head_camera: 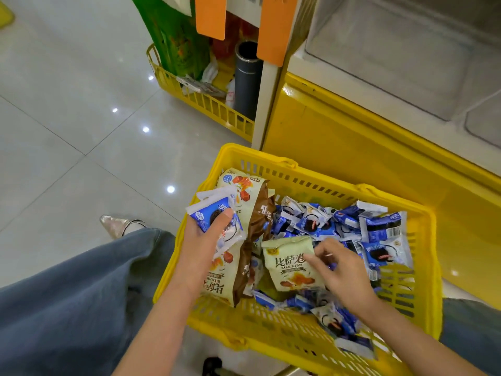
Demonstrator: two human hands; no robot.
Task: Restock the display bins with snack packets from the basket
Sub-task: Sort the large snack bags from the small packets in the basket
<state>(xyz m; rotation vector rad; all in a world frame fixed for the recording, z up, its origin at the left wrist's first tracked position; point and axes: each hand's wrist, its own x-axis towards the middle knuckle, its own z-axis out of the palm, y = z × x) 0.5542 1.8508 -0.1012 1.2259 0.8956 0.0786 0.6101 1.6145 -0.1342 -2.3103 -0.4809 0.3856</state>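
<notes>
Head view showed our left hand [206, 240] at 9 o'clock of the yellow basket [298, 169], its grip closed round a stack of packets [230, 240], the thumb pressing blue cookie packs on top of cream and brown ones. Our right hand [341, 267] had its fingers curled in a pinch at the right edge of a cream packet [287, 264] lying mid-basket among loose blue packs.

We judged the left stack overfull: the slick wrappers could fan out and slide from under the thumb if another were added. The right-hand edge pinch might also slip off or drag neighbours along.

Display bins [393, 50] sat at 1 o'clock above a yellow cabinet [352, 147]. A glossy tiled floor [67, 104] spread to 10 o'clock, and a second basket [206, 104] holding a dark cylinder [246, 77] stood at 12.
</notes>
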